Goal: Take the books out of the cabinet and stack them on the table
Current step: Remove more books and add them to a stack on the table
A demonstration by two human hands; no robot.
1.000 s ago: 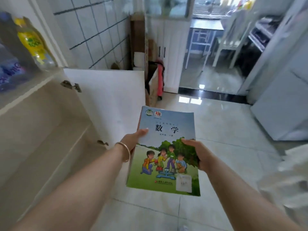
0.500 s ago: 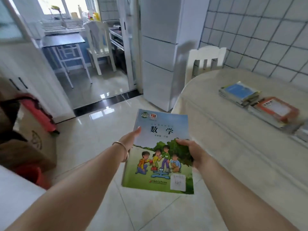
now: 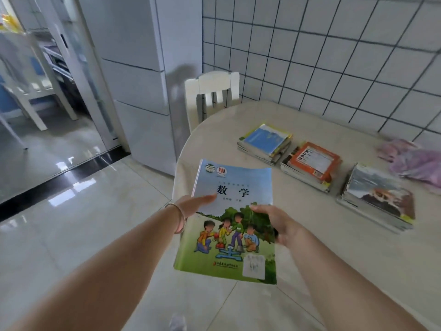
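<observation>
Book in hand: maths textbook (image 3: pixel 232 220), lower centre of the frame, cover up, blue sky above and green grass with cartoon children below; held flat in the air over the near edge of the table, partly over the floor.
Left hand (image 3: pixel 191 207): at the book's left edge, thumb laid flat across the cover, remaining fingers hidden under the book (presumably bearing it, cannot tell); thin bangle (image 3: pixel 179 217) round the wrist.
Right hand (image 3: pixel 276 222): at the right edge, thumb pressed onto the cover, other fingers tucked beneath and out of sight.
Table (image 3: pixel 310 259): pale cloth-covered top with a rounded end, filling the right of the frame.
Stacks on the table: three, in a row running toward the right, close together; blue-topped stack (image 3: pixel 266 142) farthest, orange-topped stack (image 3: pixel 312 162) in the middle, landscape-cover stack (image 3: pixel 379 197) nearest the right edge.
Pink cloth (image 3: pixel 412 161): crumpled at the far right, beyond the stacks (blurred).
Chair (image 3: pixel 211 94): white, slatted back, at the table's far end.
Fridge (image 3: pixel 143 80): white, upper centre-left, beside the chair.
Wall (image 3: pixel 334 56): white tiles with dark grout, upper right.
Floor (image 3: pixel 83 211): glossy pale tiles, left.
</observation>
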